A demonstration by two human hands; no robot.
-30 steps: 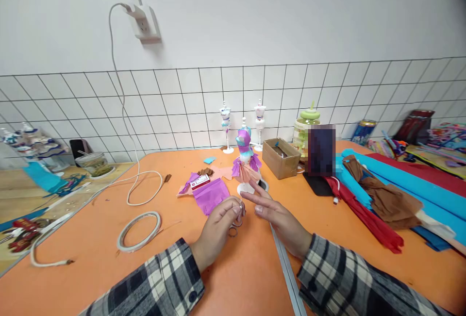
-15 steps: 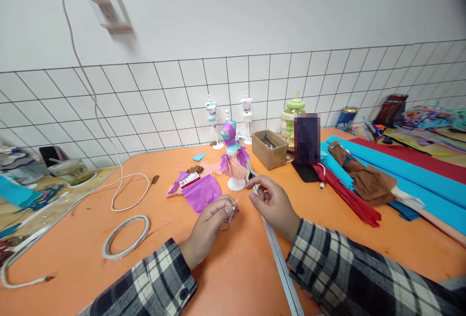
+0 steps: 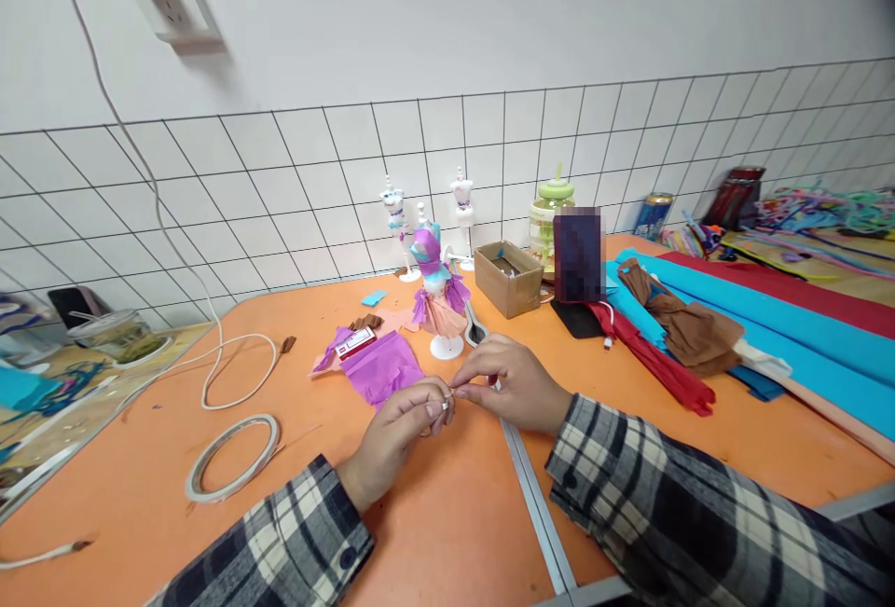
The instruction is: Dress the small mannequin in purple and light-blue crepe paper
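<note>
My left hand [image 3: 412, 420] is closed, with a thin pale strip [image 3: 449, 393] pinched at its fingertips. A small curved piece shows under its fingers, too hidden to name. My right hand [image 3: 514, 381] meets it from the right, thumb and forefinger pinched on the strip's other end. Just beyond the hands stands a small white dress form [image 3: 447, 346] in a purple and blue top and a peach skirt with purple side pieces. Purple crepe paper [image 3: 383, 369] lies left of it, under a small red and white box [image 3: 355, 343].
A tape roll [image 3: 198, 492] lies at left, near a white cable [image 3: 272, 365]. Two dress forms [image 3: 392, 206] stand behind, beside a cardboard box [image 3: 509, 288], a green-lidded jar [image 3: 556, 192] and a pixelated screen [image 3: 579, 257]. Coloured crepe paper [image 3: 741, 309] covers the right. A metal rail [image 3: 535, 504] runs along the table.
My right hand has moved left to my left fingertips and closed its finger and thumb on the strip. My left hand stays nearly in place. The view has shifted slightly.
</note>
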